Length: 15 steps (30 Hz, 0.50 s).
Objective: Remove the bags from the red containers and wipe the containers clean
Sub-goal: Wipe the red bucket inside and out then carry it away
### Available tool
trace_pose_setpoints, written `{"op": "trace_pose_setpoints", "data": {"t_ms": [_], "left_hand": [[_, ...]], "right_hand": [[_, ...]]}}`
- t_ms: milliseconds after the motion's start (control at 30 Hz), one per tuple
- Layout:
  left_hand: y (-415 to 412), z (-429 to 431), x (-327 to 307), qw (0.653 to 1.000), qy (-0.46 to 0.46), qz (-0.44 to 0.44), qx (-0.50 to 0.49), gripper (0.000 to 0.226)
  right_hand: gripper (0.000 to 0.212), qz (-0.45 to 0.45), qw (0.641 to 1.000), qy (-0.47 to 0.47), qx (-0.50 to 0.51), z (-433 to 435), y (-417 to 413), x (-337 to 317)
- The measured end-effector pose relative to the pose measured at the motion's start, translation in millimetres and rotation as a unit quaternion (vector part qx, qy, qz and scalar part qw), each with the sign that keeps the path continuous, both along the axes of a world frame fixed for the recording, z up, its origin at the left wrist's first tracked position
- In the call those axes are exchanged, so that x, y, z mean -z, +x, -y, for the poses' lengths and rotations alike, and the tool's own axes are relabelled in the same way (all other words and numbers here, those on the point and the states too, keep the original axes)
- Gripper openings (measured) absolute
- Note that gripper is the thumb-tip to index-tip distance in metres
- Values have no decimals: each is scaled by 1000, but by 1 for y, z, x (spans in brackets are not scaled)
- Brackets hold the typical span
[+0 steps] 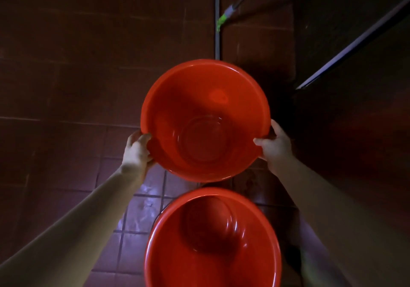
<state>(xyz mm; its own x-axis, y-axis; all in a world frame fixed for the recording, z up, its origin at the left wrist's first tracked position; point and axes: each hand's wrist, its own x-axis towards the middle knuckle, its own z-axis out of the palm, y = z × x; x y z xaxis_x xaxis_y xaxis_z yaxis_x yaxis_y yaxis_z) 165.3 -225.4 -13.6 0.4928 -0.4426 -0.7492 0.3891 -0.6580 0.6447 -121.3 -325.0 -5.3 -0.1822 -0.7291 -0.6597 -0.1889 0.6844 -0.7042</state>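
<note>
Two red basins show, and neither has a bag in it. The upper basin (177, 91) is held up off the tiled floor (66, 87), tipped so its inside faces the camera. The left hand (137, 151) grips its rim on one side and the right hand (275, 146) grips the rim opposite, each thumb hooked over the edge. The lower basin (177, 253) sits just below it, close to the person and apart from the held one; what it rests on is hidden. Both look bare inside, with a gloss low in each. A long-handled floor tool (235, 9) lies further off. I judge the bag step done and the wiping or checking of the held basin in hand. No cloth is in view, so the next move likely calls for setting this basin down steadily and freeing a hand to fetch one
</note>
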Motion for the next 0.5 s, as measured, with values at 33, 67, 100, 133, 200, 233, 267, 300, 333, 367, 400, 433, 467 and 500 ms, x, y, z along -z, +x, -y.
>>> {"op": "trace_pose_setpoints", "data": {"t_ms": [33, 67, 100, 133, 200, 233, 267, 300, 333, 367, 400, 433, 467, 500], "left_hand": [[-1, -1, 10, 1000, 0, -5, 11, 42], [-2, -2, 18, 1000, -1, -11, 22, 43], [-4, -3, 24, 1000, -1, -13, 28, 44], [-6, -5, 29, 1000, 1, -12, 28, 45], [-10, -8, 35, 1000, 12, -8, 24, 46], [-12, -10, 37, 999, 18, -9, 28, 48], [-14, -12, 39, 999, 23, -7, 39, 50], [-15, -14, 40, 998, 29, 2, 62, 52], [-15, -16, 41, 995, 36, 18, 90, 54], [-15, -17, 41, 992, 43, 36, 116, 55], [-14, -18, 38, 988, 50, 55, 138, 55], [-13, -19, 35, 982, 55, 78, 160, 54], [-13, -20, 31, 975, 58, 110, 186, 52], [-13, -21, 25, 962, 62, 149, 218, 50]], "right_hand": [[78, 3, 1000, 1, 8, -2, -2, 10], [79, 6, 1000, 3, 15, -3, -5, 19], [80, 9, 1000, 9, 18, -3, -6, 27], [80, 11, 1000, 16, 20, -5, -7, 34], [80, 5, 1000, 20, 10, -6, -10, 45], [80, -12, 1000, 11, -13, -5, -12, 49], [80, -40, 998, -2, -46, -5, -14, 52], [80, -74, 993, -18, -86, -4, -16, 53], [80, -110, 985, -34, -130, -2, -19, 52], [82, -147, 972, -49, -175, -1, -21, 51], [84, -192, 954, -61, -221, 0, -24, 48], [85, -250, 928, -73, -267, 0, -26, 44], [83, -317, 889, -93, -318, -2, -29, 38], [78, -379, 835, -131, -376, -3, -31, 32]]}}
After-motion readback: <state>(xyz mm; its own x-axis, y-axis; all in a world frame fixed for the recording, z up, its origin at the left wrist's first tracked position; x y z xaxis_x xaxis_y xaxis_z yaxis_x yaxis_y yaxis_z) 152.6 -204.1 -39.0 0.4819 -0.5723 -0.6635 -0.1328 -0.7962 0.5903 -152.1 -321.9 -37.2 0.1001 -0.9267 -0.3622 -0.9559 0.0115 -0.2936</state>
